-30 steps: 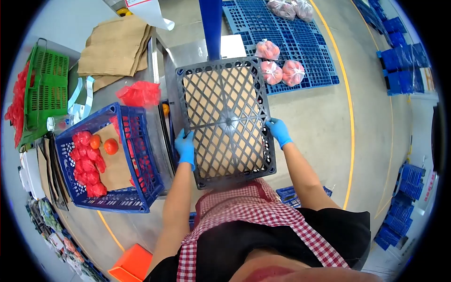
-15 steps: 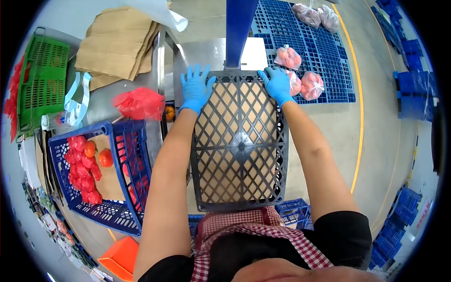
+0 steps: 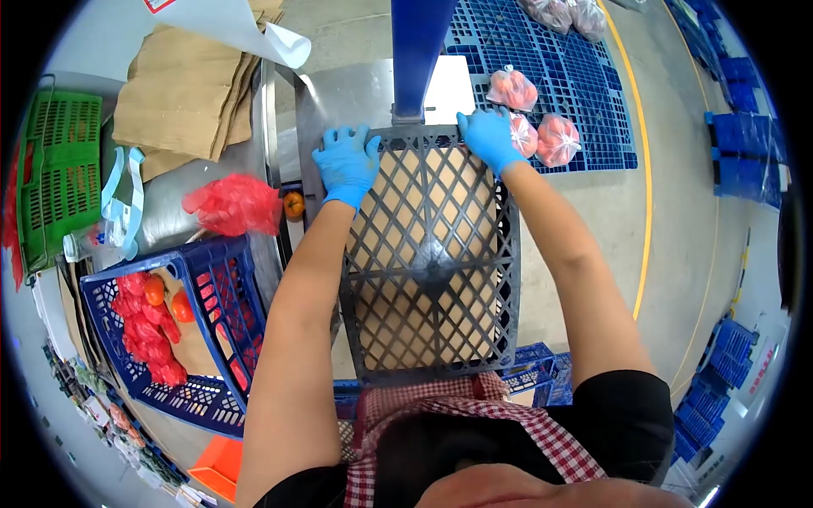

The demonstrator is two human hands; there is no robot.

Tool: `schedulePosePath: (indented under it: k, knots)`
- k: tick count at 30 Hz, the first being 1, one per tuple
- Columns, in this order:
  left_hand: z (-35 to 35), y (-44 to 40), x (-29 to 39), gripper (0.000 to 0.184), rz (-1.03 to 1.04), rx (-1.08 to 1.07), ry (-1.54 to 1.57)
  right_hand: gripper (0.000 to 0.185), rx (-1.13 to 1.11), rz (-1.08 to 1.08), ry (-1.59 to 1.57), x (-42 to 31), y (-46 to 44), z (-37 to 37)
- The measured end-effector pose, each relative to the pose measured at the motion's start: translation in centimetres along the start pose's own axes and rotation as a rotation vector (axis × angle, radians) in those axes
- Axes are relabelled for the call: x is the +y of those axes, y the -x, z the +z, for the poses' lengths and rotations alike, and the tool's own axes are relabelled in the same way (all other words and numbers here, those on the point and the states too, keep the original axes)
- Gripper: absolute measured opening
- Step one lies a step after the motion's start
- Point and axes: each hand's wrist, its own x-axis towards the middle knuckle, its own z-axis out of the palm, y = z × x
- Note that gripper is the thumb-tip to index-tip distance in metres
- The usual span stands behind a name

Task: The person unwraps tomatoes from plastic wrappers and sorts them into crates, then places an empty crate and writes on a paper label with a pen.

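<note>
A black lattice-bottomed crate (image 3: 434, 267) lies in front of my body, with brown cardboard showing through its mesh. My left hand (image 3: 347, 166), in a blue glove, rests on the far left corner of the crate with its fingers spread. At the far right corner my right hand (image 3: 489, 140), also gloved in blue, curls its fingers over the rim. A metal surface (image 3: 347, 102) shows beyond the far edge, with a blue post (image 3: 417, 59) rising behind the crate.
Left: a blue crate (image 3: 182, 396) with red net bags (image 3: 148, 334) and orange-red fruit, red netting (image 3: 235, 205), cardboard sheets (image 3: 178, 89), a green crate (image 3: 63, 169). Right: a blue pallet (image 3: 584, 93) with bagged fruit (image 3: 557, 141).
My hands have moved from the crate's sides to its far corners. The crate now appears lower and nearer my body. My right hand's fingers have bent more over the rim.
</note>
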Motion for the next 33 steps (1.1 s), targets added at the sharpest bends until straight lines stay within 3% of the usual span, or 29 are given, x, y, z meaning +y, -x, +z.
schedulePosePath:
  k: [6, 8, 9, 10, 11, 13, 15, 16, 19, 22, 27, 29, 30, 33]
  knots:
    - [2.3, 0.4, -0.9, 0.035, 0.140, 0.202, 0.025, 0.042, 0.033, 0.017, -0.050, -0.8, 0.3, 0.4]
    - [1.9, -0.8, -2.1, 0.046, 0.136, 0.347, 0.493, 0.049, 0.399, -0.034, -0.023, -0.3, 0.2, 1.1]
    - [1.5, -0.2, -3.0, 0.055, 0.093, 0.352, 0.704, 0.056, 0.381, 0.007, -0.270, -0.2, 2.1, 0.7]
    - [1.5, 1.7, -3.4, 0.055, -0.053, 0.389, 0.747, 0.056, 0.482, 0.097, -0.287, 0.2, 4.1, 0.7]
    - [1.3, 4.6, -3.8, 0.055, -0.207, 0.422, 0.787, 0.057, 0.457, 0.214, -0.335, 0.2, 7.4, 0.1]
    - [1.8, 9.7, -5.0, 0.052, -0.532, 0.222, 0.664, 0.052, 0.367, 0.417, -0.475, 1.0, 13.9, 1.6]
    - [2.6, 13.7, -5.1, 0.040, -0.552, 0.001, 0.698, 0.043, 0.214, 0.581, -0.549, 0.9, 18.5, 2.7]
    - [2.5, 14.1, -4.7, 0.037, -0.544, 0.021, 0.732, 0.041, 0.118, 0.662, -0.526, 0.2, 20.0, 2.1]
    - [1.3, 14.2, -4.2, 0.033, -0.531, 0.048, 0.820, 0.043, 0.137, 0.650, -0.520, 0.6, 19.3, 2.8]
    - [3.0, 14.9, -5.2, 0.033, -0.552, 0.081, 1.027, 0.043, 0.133, 0.614, -0.554, 0.7, 20.3, 2.4]
    - [1.4, 20.9, -3.9, 0.041, -0.613, 0.081, 0.796, 0.037, 0.180, 0.584, -0.465, 0.3, 24.9, 3.7]
    - [0.6, 23.4, -3.6, 0.044, -0.653, -0.038, 0.680, 0.035, 0.218, 0.571, -0.430, -0.2, 27.9, 3.9]
    - [-0.1, 24.3, -3.4, 0.046, -0.671, -0.097, 0.621, 0.036, 0.134, 0.621, -0.444, -0.6, 29.5, 3.7]
    - [2.3, 24.4, -5.0, 0.049, -0.687, -0.082, 0.944, 0.040, -0.013, 0.719, -0.450, -1.2, 30.7, 3.1]
